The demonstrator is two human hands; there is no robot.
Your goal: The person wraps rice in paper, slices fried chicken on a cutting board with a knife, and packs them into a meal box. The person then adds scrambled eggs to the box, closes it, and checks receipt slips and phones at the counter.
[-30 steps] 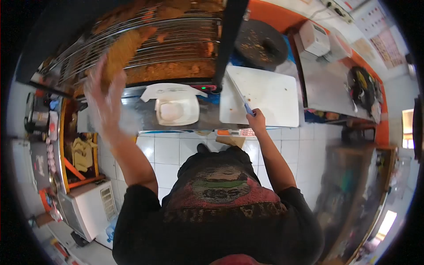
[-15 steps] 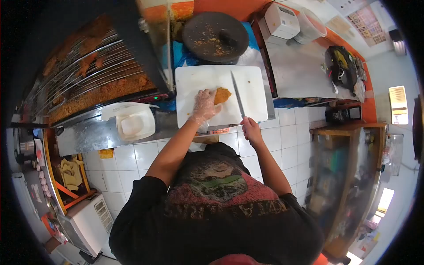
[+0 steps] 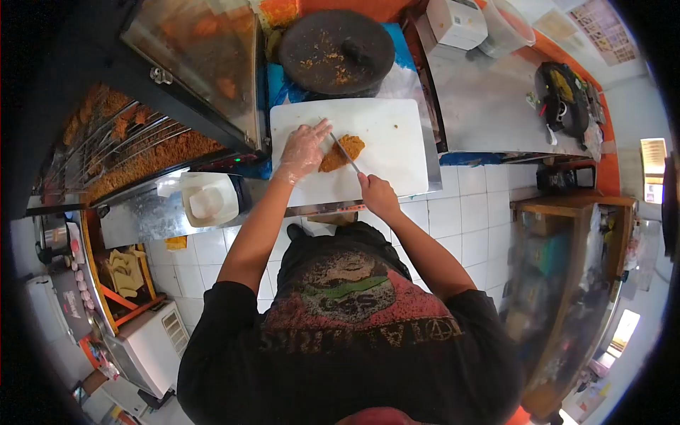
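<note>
A brown piece of breaded fried food (image 3: 348, 150) lies on the white cutting board (image 3: 397, 166). The blade of a long knife (image 3: 343, 149) lies across it at a slant, tip toward the upper left. My right hand (image 3: 380, 195) is closed around the knife's handle at the board's near edge. In a clear plastic glove, my left hand (image 3: 303, 147) is over the board's left part, its fingers stretched out to the blade's tip. Whether they press on the blade or only lie beside it, I cannot tell.
Behind the board stands a large dark stone mortar (image 3: 336, 53) with crumbs in it. A heated display case (image 3: 202, 71) with fried pieces is at the left, above a white plastic tub (image 3: 209, 198). A steel counter (image 3: 489, 99) holds a dark dish (image 3: 567, 99) at the right.
The knife has swung left from bare board onto the fried piece. My left hand has let go of the piece and moved up and left, to the blade's tip. The view has shifted slightly.
</note>
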